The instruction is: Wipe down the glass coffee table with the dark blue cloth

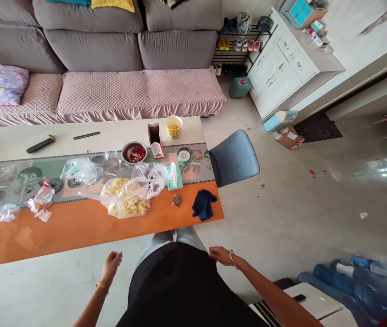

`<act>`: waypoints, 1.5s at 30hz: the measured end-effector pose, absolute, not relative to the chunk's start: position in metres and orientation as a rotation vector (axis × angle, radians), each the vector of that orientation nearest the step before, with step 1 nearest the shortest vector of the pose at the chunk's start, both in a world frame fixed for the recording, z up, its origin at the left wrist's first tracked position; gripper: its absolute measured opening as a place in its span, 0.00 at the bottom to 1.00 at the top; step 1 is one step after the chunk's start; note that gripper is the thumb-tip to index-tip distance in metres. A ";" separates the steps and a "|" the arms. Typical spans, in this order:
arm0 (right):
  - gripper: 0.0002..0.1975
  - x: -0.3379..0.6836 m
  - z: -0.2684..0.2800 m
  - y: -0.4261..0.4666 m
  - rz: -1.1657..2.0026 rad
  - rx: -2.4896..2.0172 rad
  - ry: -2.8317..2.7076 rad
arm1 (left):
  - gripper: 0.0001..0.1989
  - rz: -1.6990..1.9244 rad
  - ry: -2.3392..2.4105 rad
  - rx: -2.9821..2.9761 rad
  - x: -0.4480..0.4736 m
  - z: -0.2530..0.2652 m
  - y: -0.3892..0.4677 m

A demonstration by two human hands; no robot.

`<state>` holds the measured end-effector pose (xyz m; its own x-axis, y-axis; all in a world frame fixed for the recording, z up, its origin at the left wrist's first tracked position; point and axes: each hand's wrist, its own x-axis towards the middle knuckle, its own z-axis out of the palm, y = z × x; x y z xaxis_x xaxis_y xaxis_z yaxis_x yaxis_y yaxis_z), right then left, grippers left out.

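Observation:
My left hand hangs in the air left of my body, its fingers curled in, with nothing seen in them. My right hand is closed at the right edge of my black shirt, its fingers pinching the cloth. Both hands are below the front edge of the table. Nearest on the table are a dark blue cloth, a small dark round object, a green tissue pack and a clear plastic bag of pale yellow pieces.
Farther back on the table stand a metal bowl of red bits, an open box and a yellow paper tub. A grey-blue chair is at the table's right end. Large water bottles lie at lower right. A sofa stands behind.

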<state>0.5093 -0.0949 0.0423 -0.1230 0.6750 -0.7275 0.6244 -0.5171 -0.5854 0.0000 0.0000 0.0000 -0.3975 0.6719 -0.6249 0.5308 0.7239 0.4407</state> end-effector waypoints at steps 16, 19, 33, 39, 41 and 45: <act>0.39 0.483 -0.072 0.055 0.810 -2.588 -1.258 | 0.11 0.091 1.358 1.056 0.208 -0.032 0.080; 0.42 0.475 -0.081 0.050 0.776 -2.706 -1.372 | 0.06 0.079 1.425 1.123 0.225 -0.038 0.088; 0.41 0.554 -0.098 0.077 0.645 -2.689 -1.653 | 0.33 -0.131 1.703 1.851 0.317 -0.059 0.121; 0.43 0.586 -0.106 0.120 0.612 -2.651 -1.662 | 0.28 -0.080 1.780 1.843 0.329 -0.067 0.120; 0.41 0.594 -0.111 0.141 0.587 -2.649 -1.636 | 0.28 -0.055 1.801 1.818 0.328 -0.069 0.120; 0.34 0.610 -0.118 0.185 0.515 -2.617 -1.624 | 0.24 -0.031 1.844 1.782 0.327 -0.072 0.119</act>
